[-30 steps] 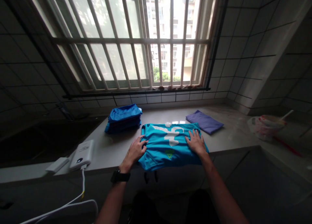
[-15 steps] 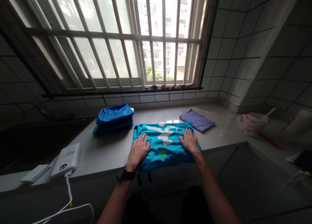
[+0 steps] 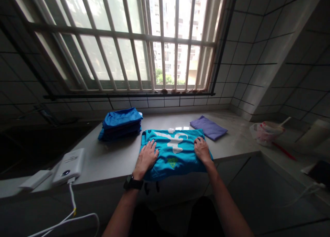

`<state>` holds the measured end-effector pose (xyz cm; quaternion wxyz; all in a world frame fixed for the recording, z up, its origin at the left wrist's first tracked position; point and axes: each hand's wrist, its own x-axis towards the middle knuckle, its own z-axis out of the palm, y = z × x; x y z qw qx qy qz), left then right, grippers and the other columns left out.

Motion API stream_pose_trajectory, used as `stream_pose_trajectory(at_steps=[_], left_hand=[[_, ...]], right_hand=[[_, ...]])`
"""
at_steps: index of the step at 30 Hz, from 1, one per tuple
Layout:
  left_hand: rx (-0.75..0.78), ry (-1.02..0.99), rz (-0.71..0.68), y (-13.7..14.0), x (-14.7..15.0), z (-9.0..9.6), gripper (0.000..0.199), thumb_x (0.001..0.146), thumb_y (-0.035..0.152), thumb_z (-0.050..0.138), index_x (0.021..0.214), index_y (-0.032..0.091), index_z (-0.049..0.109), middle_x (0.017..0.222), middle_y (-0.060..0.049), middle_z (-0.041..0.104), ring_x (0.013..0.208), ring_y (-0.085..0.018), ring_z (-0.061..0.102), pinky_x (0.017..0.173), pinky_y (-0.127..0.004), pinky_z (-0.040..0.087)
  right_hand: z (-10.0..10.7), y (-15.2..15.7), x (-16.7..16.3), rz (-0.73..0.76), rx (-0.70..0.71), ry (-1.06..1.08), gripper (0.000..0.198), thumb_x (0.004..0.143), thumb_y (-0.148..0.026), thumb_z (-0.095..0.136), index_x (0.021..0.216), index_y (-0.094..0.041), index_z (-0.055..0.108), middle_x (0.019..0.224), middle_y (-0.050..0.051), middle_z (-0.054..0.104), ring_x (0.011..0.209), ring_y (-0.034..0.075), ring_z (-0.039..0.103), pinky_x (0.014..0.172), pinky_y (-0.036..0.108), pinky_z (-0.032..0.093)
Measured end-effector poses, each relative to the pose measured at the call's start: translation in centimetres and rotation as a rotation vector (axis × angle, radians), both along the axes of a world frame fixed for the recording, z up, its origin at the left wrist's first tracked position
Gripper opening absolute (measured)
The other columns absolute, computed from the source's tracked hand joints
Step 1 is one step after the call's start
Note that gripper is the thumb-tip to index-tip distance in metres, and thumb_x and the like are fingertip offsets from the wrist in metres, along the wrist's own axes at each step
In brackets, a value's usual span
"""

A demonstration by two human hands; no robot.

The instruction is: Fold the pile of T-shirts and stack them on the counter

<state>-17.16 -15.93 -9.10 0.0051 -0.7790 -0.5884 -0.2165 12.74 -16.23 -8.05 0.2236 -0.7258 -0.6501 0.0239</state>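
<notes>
A turquoise T-shirt with a white print and a small green triangle lies folded across the counter's front edge, part of it hanging over. Flat on its left side rests my left hand, fingers stretched out. My right hand is on the right side of the shirt, fingers bent and drawn together on the cloth; the fingertips are partly hidden. Beyond the shirt's far right corner lies a folded purple cloth. To the far left sits a stack of folded blue clothes.
On the left of the counter are a white power bank with a cable and a smaller white box, beside a dark sink. A plastic-bagged tub stands at right. A barred window is behind.
My right hand's fingers have gone from spread flat to bent and closer together on the shirt. My left hand stays in place. The view has shifted slightly.
</notes>
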Motion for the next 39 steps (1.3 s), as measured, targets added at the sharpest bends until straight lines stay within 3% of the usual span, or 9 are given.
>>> stream_pose_trajectory(at_steps=[8,18,31,39], left_hand=[[0.016,-0.004,0.007,0.1,0.0,-0.3,0.050,0.097,0.030,0.041,0.140,0.014,0.060,0.154,-0.018,0.051,0.147,-0.034,0.043,0.120,-0.056,0.035],[-0.008,-0.010,0.011,-0.1,0.1,-0.1,0.050,0.097,0.031,0.041,0.141,0.015,0.059,0.157,-0.016,0.048,0.147,-0.033,0.042,0.120,-0.054,0.035],[-0.026,-0.028,0.015,0.0,0.0,-0.2,0.050,0.097,0.031,0.044,0.141,0.015,0.059,0.158,-0.015,0.046,0.148,-0.032,0.042,0.121,-0.052,0.034],[-0.080,-0.048,0.040,-0.2,0.5,0.6,0.050,0.097,0.029,0.045,0.142,0.012,0.058,0.158,-0.017,0.046,0.149,-0.033,0.040,0.123,-0.051,0.032]], right_hand=[[-0.1,0.1,0.6,0.010,0.123,0.124,0.043,0.095,-0.016,0.032,0.088,-0.020,0.074,0.116,0.012,0.061,0.108,0.024,0.056,0.105,0.032,0.042],[-0.7,0.3,0.9,-0.029,0.247,0.279,0.042,0.092,-0.015,0.029,0.089,-0.019,0.071,0.114,0.014,0.060,0.110,0.026,0.055,0.106,0.037,0.041],[-0.7,0.2,1.2,0.029,0.218,0.255,0.039,0.088,-0.017,0.030,0.078,-0.022,0.068,0.108,0.013,0.063,0.109,0.026,0.055,0.106,0.037,0.041],[-0.2,0.2,0.9,-0.032,0.186,0.223,0.038,0.085,-0.013,0.030,0.089,-0.017,0.068,0.106,0.014,0.060,0.104,0.026,0.056,0.102,0.035,0.042]])
